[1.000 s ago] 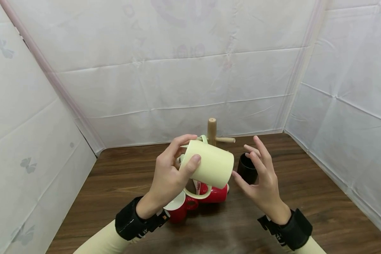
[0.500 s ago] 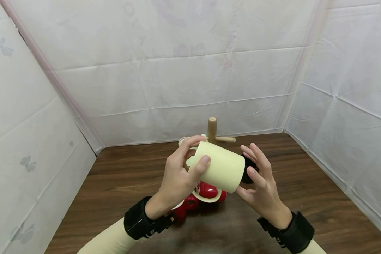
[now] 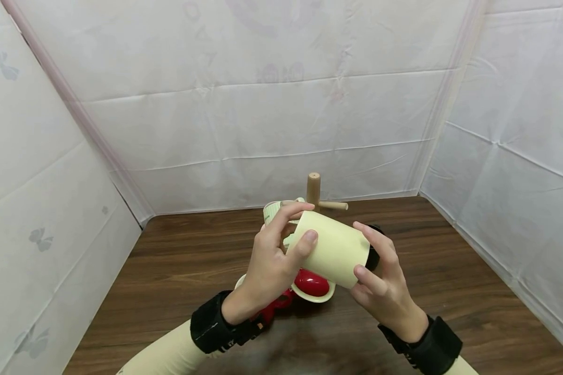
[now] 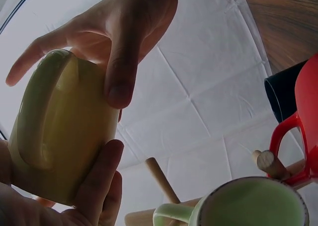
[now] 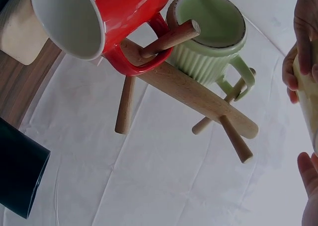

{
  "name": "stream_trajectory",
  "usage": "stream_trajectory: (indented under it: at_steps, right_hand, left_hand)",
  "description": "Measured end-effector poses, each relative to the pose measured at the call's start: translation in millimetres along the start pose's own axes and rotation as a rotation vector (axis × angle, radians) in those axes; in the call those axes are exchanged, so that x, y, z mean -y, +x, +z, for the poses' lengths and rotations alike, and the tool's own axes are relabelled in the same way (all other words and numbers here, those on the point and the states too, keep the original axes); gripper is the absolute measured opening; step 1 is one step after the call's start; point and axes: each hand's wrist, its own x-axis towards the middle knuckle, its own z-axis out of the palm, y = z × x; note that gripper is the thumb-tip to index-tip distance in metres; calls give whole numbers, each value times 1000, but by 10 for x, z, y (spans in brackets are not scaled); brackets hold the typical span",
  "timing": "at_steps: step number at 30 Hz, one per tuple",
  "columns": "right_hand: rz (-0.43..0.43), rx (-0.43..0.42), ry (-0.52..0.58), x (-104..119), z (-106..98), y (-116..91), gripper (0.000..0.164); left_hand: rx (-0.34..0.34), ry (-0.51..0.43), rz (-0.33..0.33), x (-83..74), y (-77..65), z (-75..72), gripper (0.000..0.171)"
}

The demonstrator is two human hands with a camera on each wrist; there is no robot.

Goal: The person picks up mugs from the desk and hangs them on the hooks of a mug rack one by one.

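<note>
A pale yellow mug [image 3: 333,247] hangs in the air above a wooden tabletop [image 3: 183,260], on its side, long axis sloping down from upper left to lower right in the head view, its handle [image 3: 316,298] looping below. The left hand [image 3: 269,265] grips the left end between thumb and fingers; the right hand [image 3: 387,291] pinches the right end. Which end is the mouth cannot be told. A wooden rack [image 3: 313,187] stands behind, near the rear edge. Brown tabletop stretches left and right to white sheeting [image 3: 262,125].
</note>
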Motion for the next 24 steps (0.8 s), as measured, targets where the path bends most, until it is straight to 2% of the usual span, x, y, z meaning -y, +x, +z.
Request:
stream_trajectory:
  at_steps: [9,13,18,24]
  right_hand:
    - [-15,-22,53,28,-21,50,18]
    - [-17,-20,52,29,-28,51,17]
    - [-17,-12,50,22,-39,39,18]
    - [2,-9,76,5,-59,31,19]
  left_hand:
    - [23,1,-50,-2,2,26,36]
    - [34,-5,-67,14,1,28,36]
    - [56,4,-49,25,4,16,37]
    - [152,60,-31,42,27,-52,47]
